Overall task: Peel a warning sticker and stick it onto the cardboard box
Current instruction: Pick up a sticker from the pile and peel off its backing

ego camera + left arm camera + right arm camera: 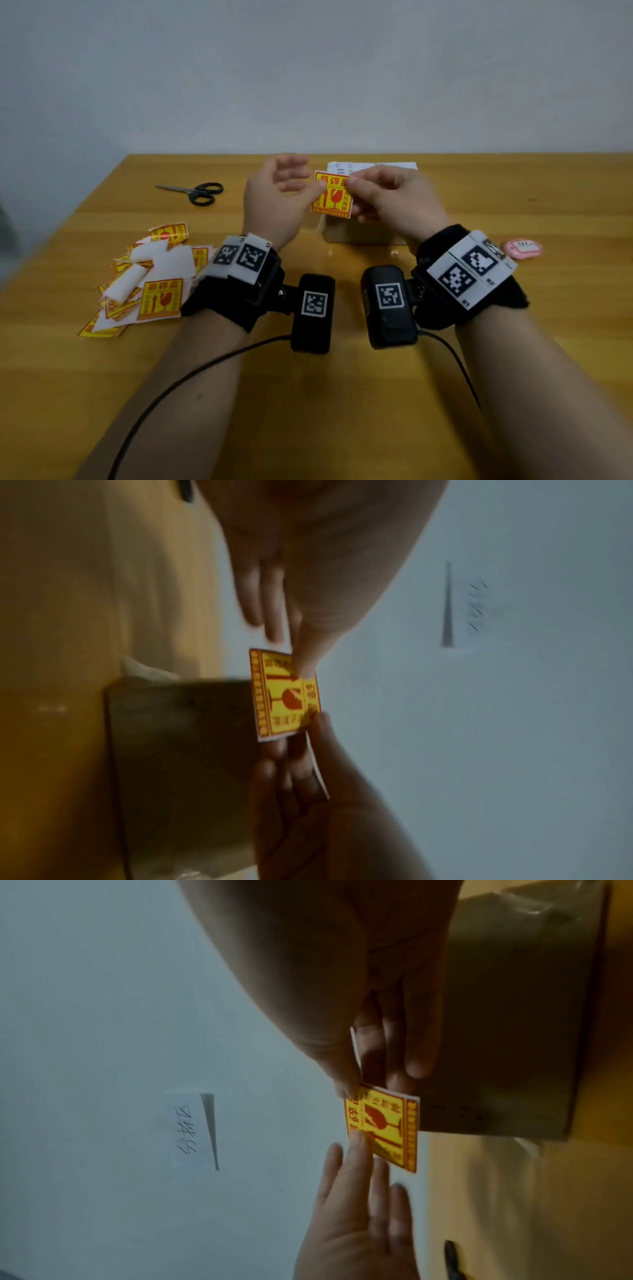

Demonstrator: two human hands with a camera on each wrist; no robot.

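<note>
Item: 1 square warning sticker (pixel 331 197), yellow with red print and a broken-glass sign.
Location of item: held in the air just in front of and above the brown cardboard box (pixel 363 234), apart from it.
Right hand (pixel 394 198): thumb and fingers pinch the sticker's upper right corner.
Left hand (pixel 274 202): fingers straight and spread, gripping nothing. Only the thumb (pixel 306 653) rests on the sticker's left part.
Backing: 1 thin white strip (pixel 318 775) stands off behind the right fingers. It is probably the backing coming away at that corner. How much has come away cannot be told.
Progress, done: the sticker is up off the table, in both hands and facing the person.
Progress, left: free the sticker from the backing, if any still clings, then press it onto a face of the box. No yellow sticker shows on the box faces in view.
Box: 1, with 1 white paper label (pixel 373 166) on its top.
Scissors (pixel 193 192): 1 pair, black-handled, lying left of the box.
Loose heap (pixel 147 277): yellow stickers and white paper pieces, overlapping. At least 4 printed pieces show, but the full count cannot be told.
Pink oval object (pixel 521 248): 1, right of the box.
Surface: 1 wooden table (pixel 342 411).
</note>
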